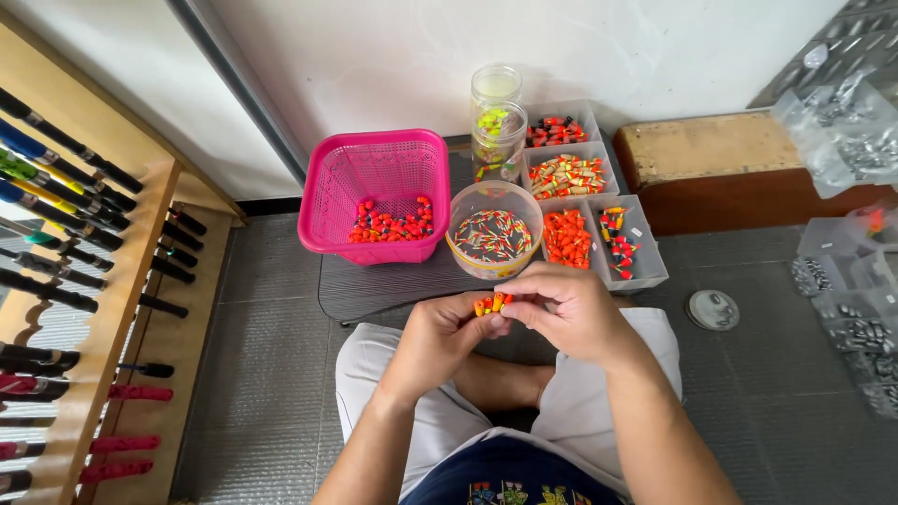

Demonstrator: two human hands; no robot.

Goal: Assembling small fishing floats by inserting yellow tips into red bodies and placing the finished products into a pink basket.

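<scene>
My left hand (438, 339) and my right hand (566, 309) meet above my lap, both pinching a small bunch of orange and yellow fishing floats (492, 303). Just beyond them a round clear tub (495, 266) holds many striped floats. A pink plastic basket (374, 178) to its left has red and dark floats at its bottom. Clear rectangular trays (636, 245) to the right hold orange and mixed floats.
Two clear jars (497, 122) stand behind the tub. A wooden rack of fishing rods (84, 234) lines the left side. A wooden block (711, 154) sits at the back right, bags of grey sinkers (851, 140) and a round lid (713, 310) at right.
</scene>
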